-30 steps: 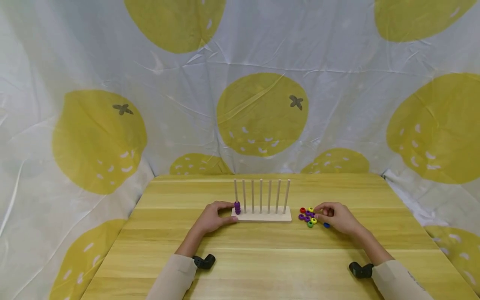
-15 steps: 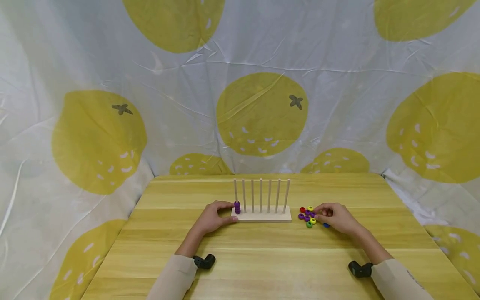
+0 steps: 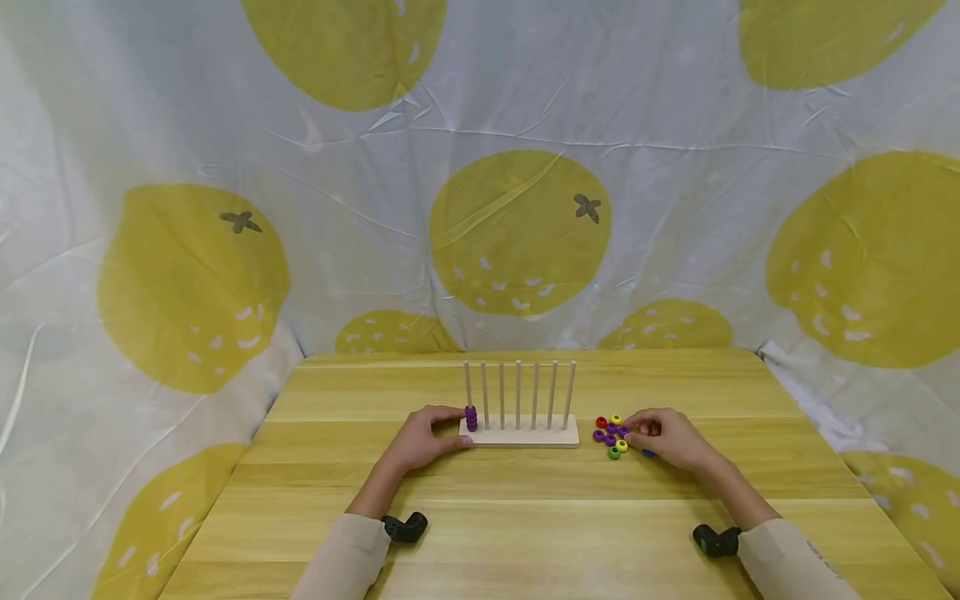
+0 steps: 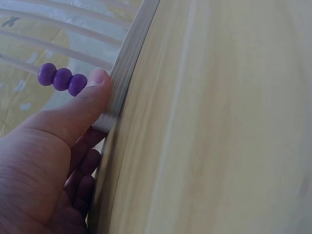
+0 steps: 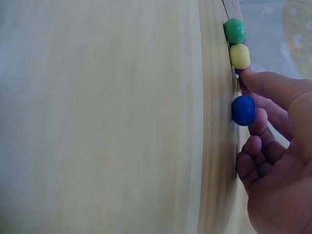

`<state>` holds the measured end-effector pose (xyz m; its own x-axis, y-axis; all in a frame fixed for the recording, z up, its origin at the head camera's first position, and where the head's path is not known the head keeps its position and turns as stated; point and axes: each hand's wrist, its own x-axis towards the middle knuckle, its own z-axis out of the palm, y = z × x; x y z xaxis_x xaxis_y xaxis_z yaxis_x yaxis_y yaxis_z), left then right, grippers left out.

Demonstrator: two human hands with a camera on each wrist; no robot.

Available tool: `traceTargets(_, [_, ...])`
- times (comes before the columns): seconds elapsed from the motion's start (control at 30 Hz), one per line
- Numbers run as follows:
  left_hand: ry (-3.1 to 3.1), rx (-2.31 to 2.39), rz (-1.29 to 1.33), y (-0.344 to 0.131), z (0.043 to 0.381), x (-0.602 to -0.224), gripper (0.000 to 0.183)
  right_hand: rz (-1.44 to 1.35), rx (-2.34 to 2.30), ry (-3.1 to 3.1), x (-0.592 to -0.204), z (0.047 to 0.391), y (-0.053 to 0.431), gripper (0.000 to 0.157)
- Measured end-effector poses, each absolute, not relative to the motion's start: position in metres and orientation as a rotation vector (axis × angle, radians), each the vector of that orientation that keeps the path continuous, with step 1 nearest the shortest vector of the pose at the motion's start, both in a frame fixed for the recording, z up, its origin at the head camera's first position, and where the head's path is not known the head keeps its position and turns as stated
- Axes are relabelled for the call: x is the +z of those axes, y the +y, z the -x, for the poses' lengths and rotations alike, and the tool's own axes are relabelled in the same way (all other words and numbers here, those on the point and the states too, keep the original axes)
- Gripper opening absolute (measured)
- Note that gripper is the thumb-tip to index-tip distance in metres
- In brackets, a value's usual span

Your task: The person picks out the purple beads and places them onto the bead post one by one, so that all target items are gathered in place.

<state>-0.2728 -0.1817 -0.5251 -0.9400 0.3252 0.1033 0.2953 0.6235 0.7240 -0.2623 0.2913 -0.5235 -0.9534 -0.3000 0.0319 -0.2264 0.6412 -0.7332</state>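
A wooden peg rack (image 3: pixel 521 438), with a row of several upright rods on a flat base, stands mid-table in the head view. Three purple beads (image 3: pixel 471 419) are stacked on its leftmost rod. My left hand (image 3: pixel 426 439) holds the base's left end, the thumb on its front edge beside those beads. To the right of the rack, my right hand (image 3: pixel 670 438) pinches a purple bead (image 3: pixel 623 431) at the edge of a loose bead cluster, thumb and forefinger close together. A blue bead (image 5: pixel 243 110) lies beneath that hand, near its curled lower fingers.
Around the right fingertips lie a red bead (image 3: pixel 602 422), a green bead (image 3: pixel 614 453), yellow beads (image 3: pixel 622 446) and more purple beads (image 3: pixel 598 435). The wooden table (image 3: pixel 525 533) reaches back to a lemon-print cloth (image 3: pixel 517 108). Each wrist wears a black camera (image 3: pixel 406 527).
The head view has shifted slightly, so everything sits a little lower and further left in it. Both hands keep their places at the rack and the beads.
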Motion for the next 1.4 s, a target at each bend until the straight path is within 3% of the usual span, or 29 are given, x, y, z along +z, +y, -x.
traceTargets(0.87, [2.794, 1.229, -0.530, -0.183, 0.275, -0.527, 0.056, 0.507, -1.207, 2.882, -0.481, 0.262, 0.288, 0.020])
traceTargets(1.4, [2.798, 1.215, -0.520, -0.183, 0.276, -0.529, 0.056, 0.580, -1.225, 2.882, -0.423, 0.271, 0.268, 0.025])
